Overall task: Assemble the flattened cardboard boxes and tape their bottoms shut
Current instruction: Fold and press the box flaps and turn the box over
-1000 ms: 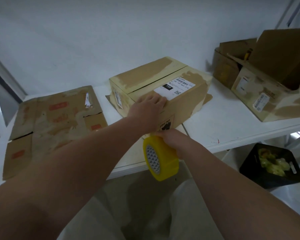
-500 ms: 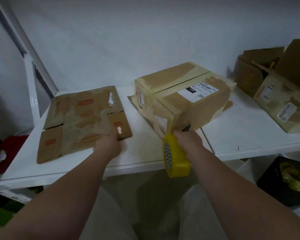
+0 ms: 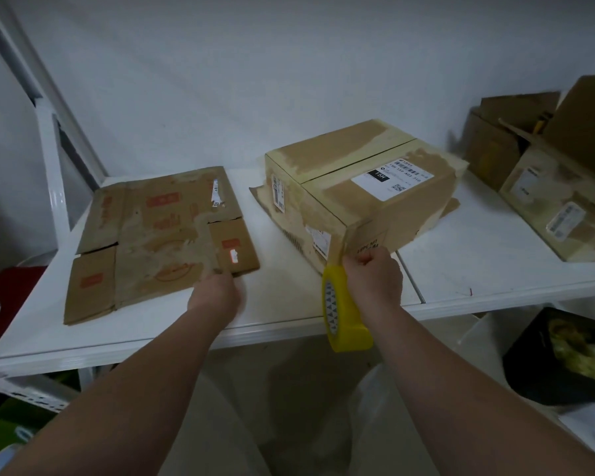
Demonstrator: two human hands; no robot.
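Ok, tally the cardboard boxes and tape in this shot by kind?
Flat box: 1
Assembled box: 3
Tape roll: 1
Total: 5

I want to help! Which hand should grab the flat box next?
Left. The left hand is at the near edge of the flattened cardboard box; the right hand holds the yellow tape roll.
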